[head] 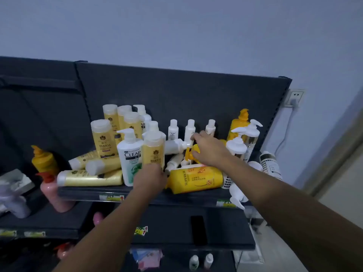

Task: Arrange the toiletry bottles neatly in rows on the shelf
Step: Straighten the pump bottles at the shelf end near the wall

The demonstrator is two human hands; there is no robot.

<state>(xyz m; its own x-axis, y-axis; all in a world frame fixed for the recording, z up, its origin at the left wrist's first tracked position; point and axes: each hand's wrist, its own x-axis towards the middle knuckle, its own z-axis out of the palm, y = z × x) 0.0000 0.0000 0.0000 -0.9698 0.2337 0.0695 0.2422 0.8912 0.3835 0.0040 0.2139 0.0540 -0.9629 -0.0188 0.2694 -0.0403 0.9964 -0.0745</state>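
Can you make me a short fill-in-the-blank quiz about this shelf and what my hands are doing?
1. The big yellow Superior bottle is lying on its ____.
2. The right hand is on a yellow ____ top.
3. The left hand holds the base of a ____ Herbal bottle.
4. Three small Dove bottles stand at the ____ of the shelf.

Answers: side; pump; standing; back

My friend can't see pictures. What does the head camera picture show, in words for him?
Two bare arms reach into a dark shelf crowded with toiletry bottles: the left hand grips an upright gold bottle, and the right hand rests on a yellow pump bottle. Some bottles stand; others, like a big yellow bottle, lie tipped over.
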